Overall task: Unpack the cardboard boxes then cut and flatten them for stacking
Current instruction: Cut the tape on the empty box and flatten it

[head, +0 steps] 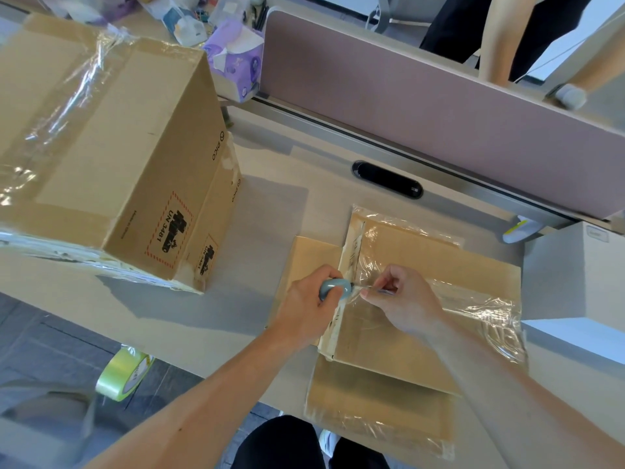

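A flattened cardboard box [422,336] with loose clear tape lies on the desk in front of me. My left hand [311,309] grips a small blue-grey cutter [333,288] at the box's left seam. My right hand [402,299] pinches a strip of clear tape [372,286] right at the cutter's tip. Two upright brown boxes stand at the left: a large one [111,157] with clear tape across its top, and a smaller one [216,228] behind its right side.
A pink divider panel [439,106] runs along the desk's far side, with a black cable slot [387,179] before it. A white box [575,282] stands at the right. A green tape roll [123,375] is below the desk edge. Another person [497,35] stands beyond the divider.
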`<control>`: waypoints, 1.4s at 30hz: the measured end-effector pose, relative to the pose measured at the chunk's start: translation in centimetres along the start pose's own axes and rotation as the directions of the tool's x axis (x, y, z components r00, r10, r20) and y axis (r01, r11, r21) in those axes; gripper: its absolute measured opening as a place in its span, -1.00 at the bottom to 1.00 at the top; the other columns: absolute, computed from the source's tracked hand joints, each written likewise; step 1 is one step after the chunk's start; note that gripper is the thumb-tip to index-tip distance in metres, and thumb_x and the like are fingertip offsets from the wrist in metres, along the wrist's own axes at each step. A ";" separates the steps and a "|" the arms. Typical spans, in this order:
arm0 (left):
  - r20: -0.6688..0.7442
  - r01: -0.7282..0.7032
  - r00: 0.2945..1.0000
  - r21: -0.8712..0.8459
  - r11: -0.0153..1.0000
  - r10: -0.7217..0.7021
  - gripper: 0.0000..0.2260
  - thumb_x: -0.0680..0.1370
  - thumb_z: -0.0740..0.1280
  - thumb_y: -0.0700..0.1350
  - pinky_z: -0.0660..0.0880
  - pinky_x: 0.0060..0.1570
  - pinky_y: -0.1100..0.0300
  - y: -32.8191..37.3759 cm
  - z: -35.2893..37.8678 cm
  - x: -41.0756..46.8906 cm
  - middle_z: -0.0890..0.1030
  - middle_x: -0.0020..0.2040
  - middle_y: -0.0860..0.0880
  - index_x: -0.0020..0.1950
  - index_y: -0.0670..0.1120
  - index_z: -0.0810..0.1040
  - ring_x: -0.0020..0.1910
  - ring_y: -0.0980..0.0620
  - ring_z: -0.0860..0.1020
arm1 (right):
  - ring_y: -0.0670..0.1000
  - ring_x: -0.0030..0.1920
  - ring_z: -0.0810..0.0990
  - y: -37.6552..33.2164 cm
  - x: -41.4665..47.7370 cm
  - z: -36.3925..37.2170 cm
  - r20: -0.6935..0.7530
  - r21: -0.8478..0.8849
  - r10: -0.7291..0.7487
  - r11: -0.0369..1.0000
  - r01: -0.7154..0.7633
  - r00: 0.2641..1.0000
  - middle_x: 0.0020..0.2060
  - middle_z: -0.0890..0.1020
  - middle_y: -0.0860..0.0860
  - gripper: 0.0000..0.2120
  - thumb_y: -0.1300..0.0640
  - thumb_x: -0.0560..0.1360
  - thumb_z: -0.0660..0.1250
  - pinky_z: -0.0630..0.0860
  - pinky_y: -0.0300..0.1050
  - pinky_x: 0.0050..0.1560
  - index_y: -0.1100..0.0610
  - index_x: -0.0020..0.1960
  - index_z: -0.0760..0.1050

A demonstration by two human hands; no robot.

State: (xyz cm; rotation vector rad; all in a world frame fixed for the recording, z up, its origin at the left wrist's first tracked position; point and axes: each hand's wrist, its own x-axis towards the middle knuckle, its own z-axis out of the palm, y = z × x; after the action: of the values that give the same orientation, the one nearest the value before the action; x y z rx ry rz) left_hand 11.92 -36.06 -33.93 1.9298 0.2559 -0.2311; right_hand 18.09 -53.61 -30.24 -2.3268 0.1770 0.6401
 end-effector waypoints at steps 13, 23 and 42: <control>-0.085 0.037 0.996 -0.053 0.998 -0.042 -0.94 0.64 0.30 -0.05 0.62 -0.27 -0.14 -0.2 0.8 -0.6 0.63 -0.21 0.03 0.04 0.10 0.56 -0.32 -0.03 0.65 | -0.01 -0.21 0.61 0.2 0.2 0.5 0.003 0.037 -0.011 0.999 0.010 1.000 -0.35 0.62 -0.12 -0.72 -0.08 0.37 0.57 0.54 0.18 0.07 0.00 -0.26 0.50; -0.138 0.065 0.987 -0.088 0.994 -0.077 -0.91 0.65 0.29 -0.10 0.63 -0.23 -0.05 0.4 1.2 -1.2 0.63 -0.20 0.07 0.02 0.07 0.57 -0.30 0.03 0.66 | -0.02 -0.25 0.57 0.2 0.3 0.4 0.020 0.075 -0.002 0.997 0.000 1.000 -0.34 0.60 -0.09 -0.72 -0.02 0.38 0.59 0.54 0.11 -0.03 0.05 -0.25 0.50; -0.190 0.134 0.958 -0.374 0.918 -0.217 -0.92 0.67 0.29 -0.16 0.68 -0.18 0.07 0.5 -1.1 0.3 0.66 -0.04 -0.04 0.13 -0.03 0.55 -0.23 -0.02 0.72 | -0.03 -0.06 0.58 -0.6 0.7 -4.1 -0.038 -0.287 -0.284 0.922 0.261 0.958 0.10 0.57 -0.10 -0.82 0.12 0.61 0.34 0.47 -0.12 -0.02 -0.03 0.20 0.51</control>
State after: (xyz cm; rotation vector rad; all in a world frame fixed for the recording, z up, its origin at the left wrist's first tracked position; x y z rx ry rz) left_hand 12.37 -35.20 -33.20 1.5683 0.5878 -0.0728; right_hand 20.49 -55.86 -27.68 -2.5858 -0.2151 0.4557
